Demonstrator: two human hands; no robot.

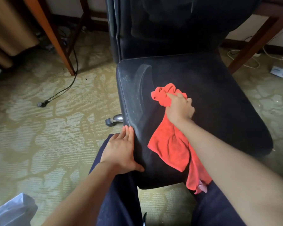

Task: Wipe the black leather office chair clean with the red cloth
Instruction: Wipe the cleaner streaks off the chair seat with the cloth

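Red cloth (168, 147) lay on the seat of the black leather office chair (211, 95). Its far end was bunched in the right hand (180, 108), whose fingers were curled tightly round the wad. The rest of it trailed back beneath the forearm and hung over the seat's front edge. A pale pink tag (202, 187) showed at the hanging corner, its print too small to read. The left hand (119, 150) lay flat against the seat's left front edge, fingers straight, thumb on the leather, gripping nothing. A grey, dusty smear (140, 82) curved across the left side of the seat, just beyond the bunched cloth.

The chair stood on a beige carpet (47, 136) with a pale leaf pattern. A chrome chair foot with a castor (113, 119) poked out under the seat's left edge. Left of the chair a black cable ended in a plug (42, 104) on the carpet, near a wooden desk leg (55, 38) and a tan curtain (10, 25). On the right, white cables (245, 61) lay beside a small white box (278, 70), whose label was illegible. A clear plastic bag (11, 209) showed at the lower left.
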